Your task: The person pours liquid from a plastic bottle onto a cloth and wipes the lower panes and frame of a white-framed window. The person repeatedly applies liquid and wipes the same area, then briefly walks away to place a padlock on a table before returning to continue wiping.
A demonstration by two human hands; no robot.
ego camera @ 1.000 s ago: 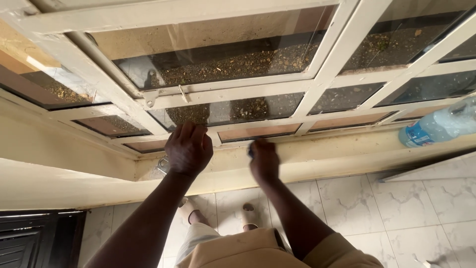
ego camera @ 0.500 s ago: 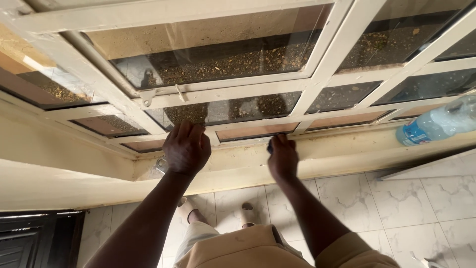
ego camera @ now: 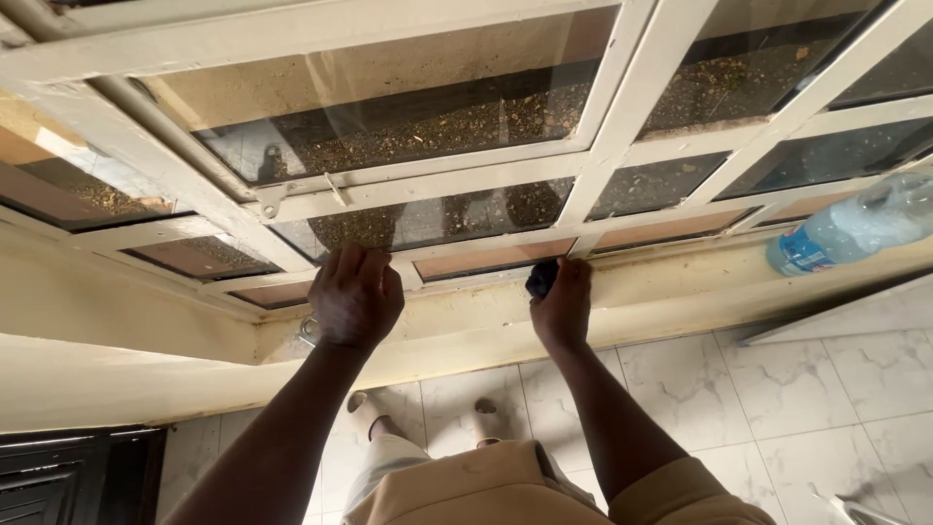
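hands point(ego camera: 457, 297) on window frame point(ego camera: 457, 253) — dark cloth point(ego camera: 541, 278)

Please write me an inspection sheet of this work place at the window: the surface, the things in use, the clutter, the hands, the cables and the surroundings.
Surface: cream window sill, stained, under the cream window frame.
Things in use: small dark cloth, pressed at the frame's bottom rail.
Clutter: clear plastic bottle lying on the sill; metal ring below the left hand.
Hands: left hand flat against the frame; right hand closed on the cloth.
Cables: nothing seen.
Surroundings: gravelly ground behind the glass; white marble-pattern floor tiles.
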